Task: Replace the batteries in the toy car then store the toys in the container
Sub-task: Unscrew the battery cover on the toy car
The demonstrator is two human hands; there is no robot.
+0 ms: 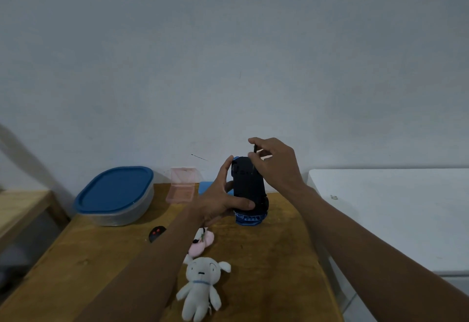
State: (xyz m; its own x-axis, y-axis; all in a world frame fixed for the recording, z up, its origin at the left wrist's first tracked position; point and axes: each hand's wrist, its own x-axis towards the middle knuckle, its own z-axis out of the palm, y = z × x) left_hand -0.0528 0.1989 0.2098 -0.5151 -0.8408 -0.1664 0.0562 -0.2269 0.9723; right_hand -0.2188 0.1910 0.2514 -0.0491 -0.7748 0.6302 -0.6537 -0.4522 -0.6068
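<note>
Head view: toy car stood on end, a thin tool at its top

The toy car (247, 187) stands nose-down on the wooden surface (279, 258), toward the far middle, its dark underside turned to the person. The left hand (218, 202) grips it round the side, thumb across the belly. The right hand (276, 167) pinches a thin dark tool (254, 148) in closed fingers (253, 155) just over the car's upper end. What the tool is, I cannot tell.

The car looks like hard, smooth moulded plastic, blue at the bumper and black beneath. It is probably light and stiff, and a bit slippery. The mid-body hold seems right, clear of the wheels and whatever hatch sits up top.

At far left sits the container (114, 216), a cloudy plastic tub with rounded corners, shut under a blue lid (114, 189). Right of it a clear pink case (181, 192) lies open. Nearer are a small black remote (157, 233) with red buttons, a pink plush toy (201, 243) and a white plush dog (200, 286). Both plush toys are soft and floppy, and should be easy to take by the body.
</note>
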